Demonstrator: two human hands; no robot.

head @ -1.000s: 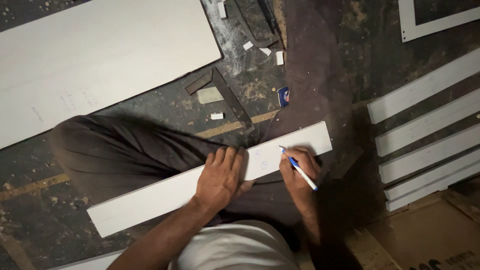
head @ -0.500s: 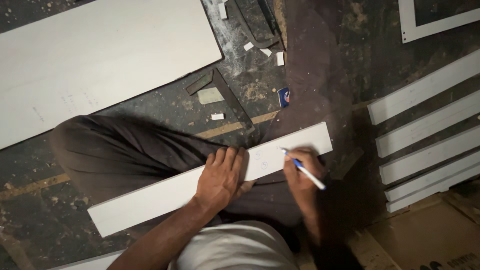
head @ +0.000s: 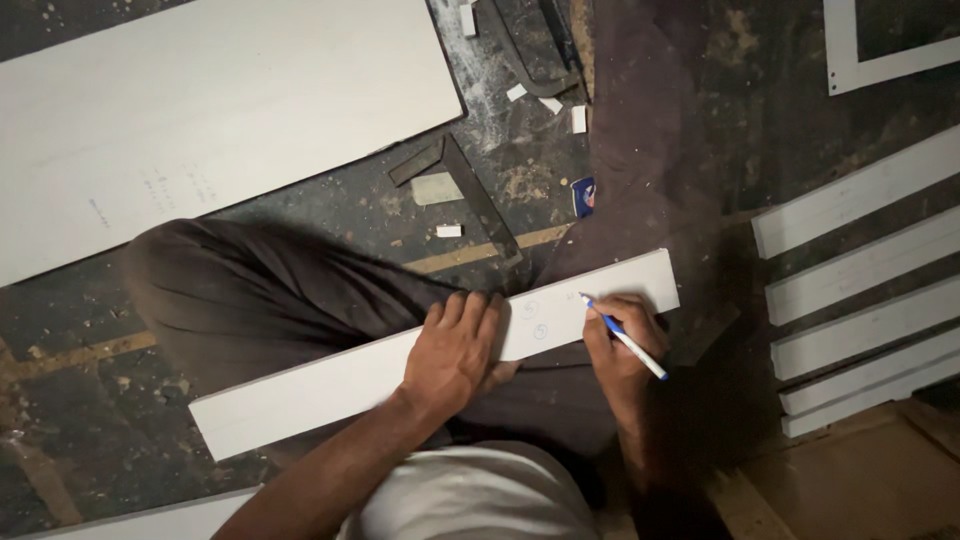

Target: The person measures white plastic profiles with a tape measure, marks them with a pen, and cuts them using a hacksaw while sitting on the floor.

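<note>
A long white strip of board (head: 330, 385) lies across my lap, slanting up to the right. My left hand (head: 455, 350) presses flat on its middle, fingers spread a little. My right hand (head: 622, 345) holds a blue and white pen (head: 622, 336) with its tip touching the strip near the right end. Two small pen circles (head: 535, 320) show on the strip between my hands.
A large white panel (head: 200, 110) lies on the dark floor at upper left. A dark metal square (head: 470, 190), small white offcuts and a small blue object (head: 583, 195) lie above my knee. Several white strips (head: 860, 290) lie at right, cardboard (head: 860, 480) at lower right.
My right hand has shifted slightly, moving the pen tip along the strip's right end. My left hand stays pressed on the strip.
</note>
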